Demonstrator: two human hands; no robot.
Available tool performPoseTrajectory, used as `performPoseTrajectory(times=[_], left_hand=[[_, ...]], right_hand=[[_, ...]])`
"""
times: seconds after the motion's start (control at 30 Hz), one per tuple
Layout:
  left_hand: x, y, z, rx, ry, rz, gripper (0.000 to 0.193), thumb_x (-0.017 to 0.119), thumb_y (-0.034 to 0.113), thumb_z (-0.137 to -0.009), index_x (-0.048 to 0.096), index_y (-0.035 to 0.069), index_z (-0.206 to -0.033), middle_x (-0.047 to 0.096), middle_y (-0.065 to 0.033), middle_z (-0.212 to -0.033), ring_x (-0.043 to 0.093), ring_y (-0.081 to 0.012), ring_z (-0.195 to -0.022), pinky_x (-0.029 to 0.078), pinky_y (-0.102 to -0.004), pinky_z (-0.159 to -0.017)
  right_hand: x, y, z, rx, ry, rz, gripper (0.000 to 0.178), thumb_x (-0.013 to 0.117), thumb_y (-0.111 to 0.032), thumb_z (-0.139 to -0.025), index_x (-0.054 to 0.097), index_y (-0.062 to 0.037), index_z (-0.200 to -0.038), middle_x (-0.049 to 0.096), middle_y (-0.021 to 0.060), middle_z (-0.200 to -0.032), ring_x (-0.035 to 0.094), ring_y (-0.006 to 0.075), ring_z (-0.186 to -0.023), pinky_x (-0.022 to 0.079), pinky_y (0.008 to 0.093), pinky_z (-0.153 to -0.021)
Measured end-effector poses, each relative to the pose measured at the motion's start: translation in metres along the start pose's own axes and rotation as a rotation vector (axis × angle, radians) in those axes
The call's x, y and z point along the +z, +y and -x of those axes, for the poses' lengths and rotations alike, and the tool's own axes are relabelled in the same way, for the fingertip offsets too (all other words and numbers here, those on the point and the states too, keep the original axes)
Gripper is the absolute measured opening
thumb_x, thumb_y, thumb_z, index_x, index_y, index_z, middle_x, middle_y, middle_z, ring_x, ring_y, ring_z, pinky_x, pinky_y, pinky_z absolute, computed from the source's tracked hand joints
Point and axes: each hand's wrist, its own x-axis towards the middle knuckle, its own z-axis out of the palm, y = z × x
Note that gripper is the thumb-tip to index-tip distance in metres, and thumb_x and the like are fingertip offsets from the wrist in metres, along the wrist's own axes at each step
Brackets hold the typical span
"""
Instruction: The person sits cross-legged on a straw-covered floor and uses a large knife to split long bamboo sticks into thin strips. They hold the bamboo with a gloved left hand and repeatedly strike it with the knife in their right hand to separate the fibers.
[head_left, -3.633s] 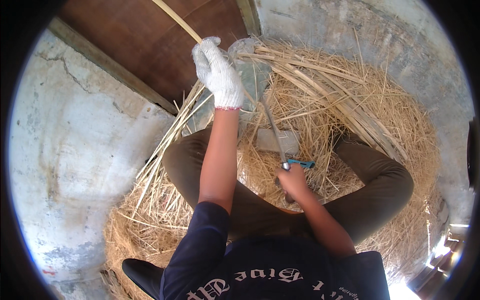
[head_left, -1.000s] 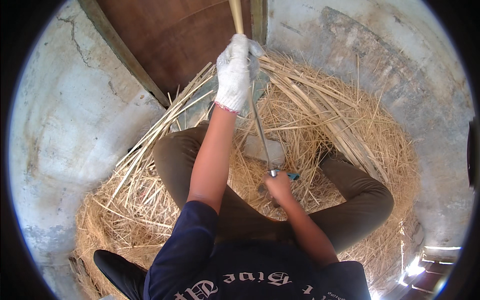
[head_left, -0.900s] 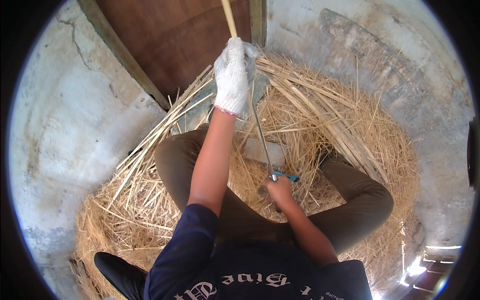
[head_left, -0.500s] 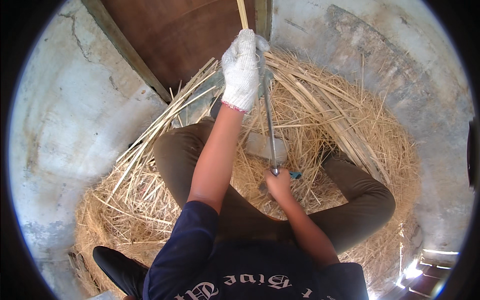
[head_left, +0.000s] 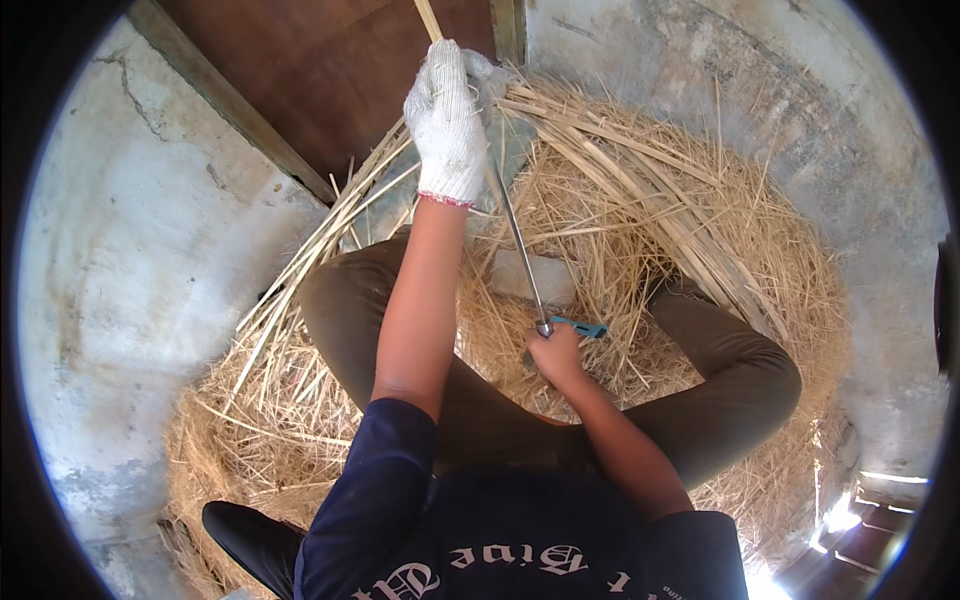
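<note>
And here's the left hand (head_left: 447,125), in a white knitted glove with a red hem, its grip wrapped tight around a pale, slim, bamboo-like strip (head_left: 428,20)! The strip juts from the top of the fist towards the brown wooden panel (head_left: 340,70). Why gloved? Likely to guard the fingers, with an edge so close.

Down between the knees, the bare right hand (head_left: 555,352) has its grip clamped on the handle of a long, thin, grey metal knife (head_left: 519,235). That low fist looks chosen for steadiness, the blade slanting up to the glove. Does steel meet strip there? The glove hides it; can't tell.

Just beyond the right fist sits a turquoise plastic-looking tool (head_left: 582,328), near a grey rectangular block (head_left: 533,277). Pale flat strips (head_left: 640,185) lie bunched along the right, perhaps kept within reach, over a heap of straw-coloured shavings (head_left: 250,430).

Now the changes! Against half a second ago, the glove has swung left, the strip leans left too, and the blade tilts further that way. The turquoise tool shows more fully. The right hand holds its low post beside the block.
</note>
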Motion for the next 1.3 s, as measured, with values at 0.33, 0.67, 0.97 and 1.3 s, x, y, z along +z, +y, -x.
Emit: performPoseTrajectory(times=[0.33,0.67,0.97,1.3], left_hand=[[-0.009,0.0,-0.002,-0.054,0.11,-0.015,0.043,0.054,0.038,-0.108,0.067,0.009,-0.079,0.053,0.0045,-0.068,0.045,-0.0064,-0.064,0.036,-0.0254,-0.061],[-0.014,0.007,-0.004,-0.103,0.107,0.012,0.045,0.053,0.042,-0.107,0.066,0.009,-0.08,0.043,0.0058,-0.062,0.039,-0.0058,-0.056,0.03,-0.0256,-0.053],[-0.01,-0.009,0.006,-0.108,0.089,0.086,0.048,0.053,0.047,-0.106,0.06,0.01,-0.077,0.041,0.0044,-0.057,0.036,-0.0077,-0.046,0.026,-0.0266,-0.045],[0.008,0.079,0.008,0.013,0.197,0.238,0.062,0.059,0.065,-0.097,0.036,0.021,-0.06,0.02,0.0076,-0.056,0.023,-0.0079,-0.048,0.019,-0.028,-0.045]], right_hand=[[-0.005,-0.014,0.016,0.007,-0.016,0.041,0.027,0.067,-0.02,-0.081,0.064,0.0056,-0.072,0.064,0.0217,-0.064,0.066,0.0334,-0.063,0.05,0.0448,-0.062],[0.007,0.035,-0.016,0.091,-0.018,0.118,0.03,0.067,-0.023,-0.081,0.066,0.0061,-0.072,0.065,0.0223,-0.063,0.069,0.0354,-0.064,0.051,0.0462,-0.062],[-0.002,-0.003,0.004,-0.079,0.009,-0.016,0.026,0.065,-0.022,-0.086,0.065,0.0021,-0.074,0.065,0.0197,-0.066,0.064,0.0345,-0.06,0.05,0.0445,-0.062],[-0.002,0.031,-0.031,0.194,0.144,0.124,0.025,0.068,-0.024,-0.085,0.07,0.0005,-0.081,0.069,0.0224,-0.072,0.069,0.0407,-0.072,0.054,0.0471,-0.069]])
